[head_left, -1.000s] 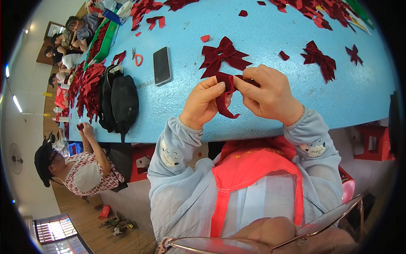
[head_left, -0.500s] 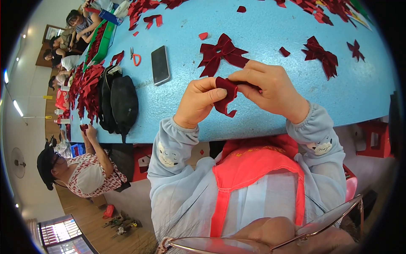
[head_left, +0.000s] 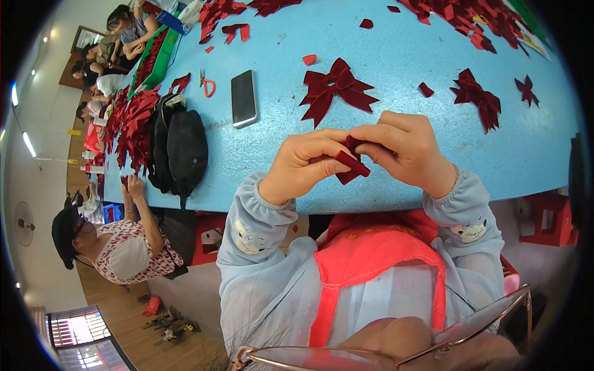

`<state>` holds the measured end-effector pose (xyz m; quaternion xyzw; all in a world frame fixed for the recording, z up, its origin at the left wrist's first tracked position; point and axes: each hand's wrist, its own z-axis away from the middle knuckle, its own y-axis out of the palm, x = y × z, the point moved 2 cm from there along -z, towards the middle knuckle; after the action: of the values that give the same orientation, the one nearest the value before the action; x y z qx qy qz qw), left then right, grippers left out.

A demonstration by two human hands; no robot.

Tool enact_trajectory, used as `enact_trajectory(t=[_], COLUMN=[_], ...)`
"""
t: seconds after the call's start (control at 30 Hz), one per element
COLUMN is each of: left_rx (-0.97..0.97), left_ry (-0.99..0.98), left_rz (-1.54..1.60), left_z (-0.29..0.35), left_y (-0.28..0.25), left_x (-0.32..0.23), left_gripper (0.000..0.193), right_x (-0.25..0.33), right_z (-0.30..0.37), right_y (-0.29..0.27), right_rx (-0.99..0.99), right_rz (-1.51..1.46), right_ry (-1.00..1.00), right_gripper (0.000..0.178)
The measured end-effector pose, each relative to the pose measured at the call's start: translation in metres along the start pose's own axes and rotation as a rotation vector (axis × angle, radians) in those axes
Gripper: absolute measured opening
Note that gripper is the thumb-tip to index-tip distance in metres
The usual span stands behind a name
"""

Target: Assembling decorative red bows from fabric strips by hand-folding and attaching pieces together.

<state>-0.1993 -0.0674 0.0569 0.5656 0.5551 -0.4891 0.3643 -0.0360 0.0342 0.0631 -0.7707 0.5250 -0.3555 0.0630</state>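
Between my hands is a strip of dark red velvet ribbon (head_left: 352,166), folded over, above the table's near edge. My left hand (head_left: 307,162) pinches its left side between thumb and fingers. My right hand (head_left: 405,148) grips the upper right part with bent fingers, which hide some of the ribbon. Just beyond my hands lies a dark red velvet bow (head_left: 336,88) with two tails. Farther right are another velvet bow (head_left: 476,99) and a small knotted piece (head_left: 527,91). Small ribbon scraps (head_left: 426,90) lie between the bows.
On the blue table (head_left: 272,167) a phone (head_left: 244,99), orange-handled scissors (head_left: 208,85) and a black bag (head_left: 185,145) lie to the left. Beyond the bag are a ribbon heap (head_left: 130,123) and a green tray (head_left: 153,65). A co-worker (head_left: 117,241) sits at left; red stools (head_left: 547,219) stand right.
The ribbon has been folded more tightly between my hands; its loose curled end no longer hangs down. My hands sit slightly lower in view, and the whole view has shifted a little.
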Motion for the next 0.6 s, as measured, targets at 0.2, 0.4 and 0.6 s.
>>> enact_trajectory(t=[0.2, 0.4, 0.6], left_rx=[0.022, -0.006, -0.047], left_ry=[-0.032, 0.0, 0.112], left_rz=[0.14, 0.107, -0.07], left_z=[0.0073, 0.0113, 0.0093], left_y=[-0.0006, -0.0007, 0.0006], left_x=[-0.0029, -0.0083, -0.0078], left_gripper=[0.011, 0.013, 0.014], right_x=[0.0062, 0.0084, 0.0071], right_z=[-0.0015, 0.0006, 0.005], right_y=[0.0061, 0.004, 0.0023], right_rx=[-0.044, -0.061, -0.043], right_rz=[-0.008, -0.167, -0.508], right_ry=[-0.013, 0.118, 0.475], right_gripper=[0.025, 0.016, 0.005])
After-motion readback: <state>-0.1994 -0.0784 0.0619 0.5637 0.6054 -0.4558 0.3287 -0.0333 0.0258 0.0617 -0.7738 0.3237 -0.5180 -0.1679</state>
